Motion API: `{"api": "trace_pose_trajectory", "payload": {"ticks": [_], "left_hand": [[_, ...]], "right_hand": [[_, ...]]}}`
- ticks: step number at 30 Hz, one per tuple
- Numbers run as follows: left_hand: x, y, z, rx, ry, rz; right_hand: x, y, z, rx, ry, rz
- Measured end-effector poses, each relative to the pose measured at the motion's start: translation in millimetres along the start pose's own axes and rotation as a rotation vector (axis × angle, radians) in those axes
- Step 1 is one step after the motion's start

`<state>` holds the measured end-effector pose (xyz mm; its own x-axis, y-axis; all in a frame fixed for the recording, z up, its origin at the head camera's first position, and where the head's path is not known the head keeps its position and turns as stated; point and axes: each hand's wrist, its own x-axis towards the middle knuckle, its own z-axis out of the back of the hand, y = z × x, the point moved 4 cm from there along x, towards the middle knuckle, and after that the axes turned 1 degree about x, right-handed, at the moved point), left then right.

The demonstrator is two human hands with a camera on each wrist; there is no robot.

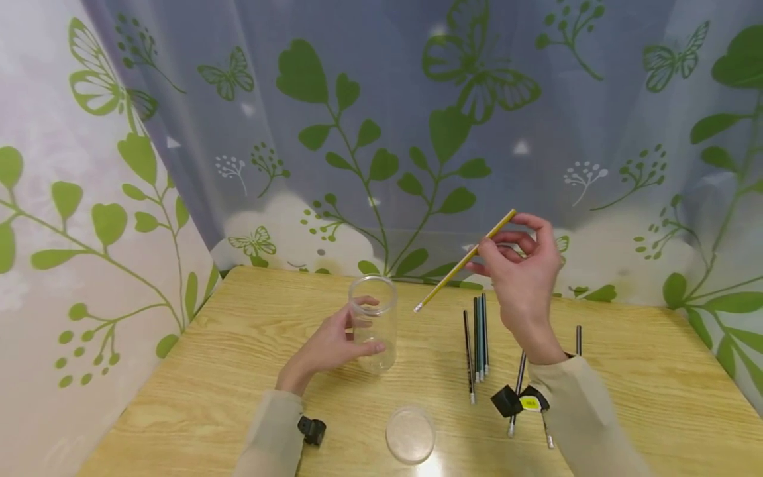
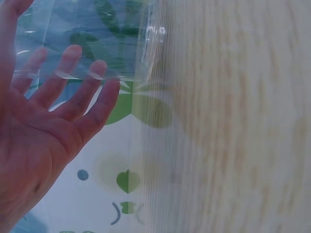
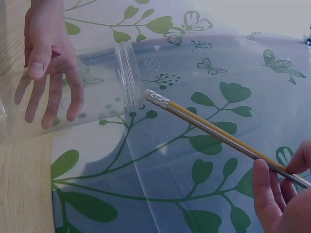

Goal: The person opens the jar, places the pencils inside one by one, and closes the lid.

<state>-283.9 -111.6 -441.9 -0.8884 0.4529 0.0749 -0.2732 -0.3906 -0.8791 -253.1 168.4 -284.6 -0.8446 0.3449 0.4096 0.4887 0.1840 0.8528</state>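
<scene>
My left hand [image 1: 328,341] grips a clear jar [image 1: 384,334] that stands upright and uncovered on the table, thumb across its front and fingers behind it. Through the jar wall in the right wrist view, those fingers show. Raised to the right of the jar, my right hand [image 1: 527,271] pinches a yellow pencil [image 1: 447,279] with a grey stripe along its side. The pencil slants down to the left, its eraser end lowest. In the right wrist view that eraser [image 3: 156,98] is close to the jar's mouth [image 3: 127,75]. Nothing shows inside the jar.
A round clear lid [image 1: 410,435] lies on the wooden table [image 1: 238,344] in front of the jar. Several dark pencils [image 1: 481,338] lie to the right, more of them [image 1: 517,381] partly under my right forearm. A patterned curtain [image 1: 381,132] hangs behind the table.
</scene>
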Motion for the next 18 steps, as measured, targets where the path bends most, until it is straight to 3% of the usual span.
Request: {"api": "trace_pose_trajectory", "payload": {"ticks": [18], "left_hand": [[0.5, -0.5, -0.8, -0.028, -0.007, 0.010]], "right_hand": [[-3.1, -2.9, -16.8, 0.077, -0.007, 0.053]]}}
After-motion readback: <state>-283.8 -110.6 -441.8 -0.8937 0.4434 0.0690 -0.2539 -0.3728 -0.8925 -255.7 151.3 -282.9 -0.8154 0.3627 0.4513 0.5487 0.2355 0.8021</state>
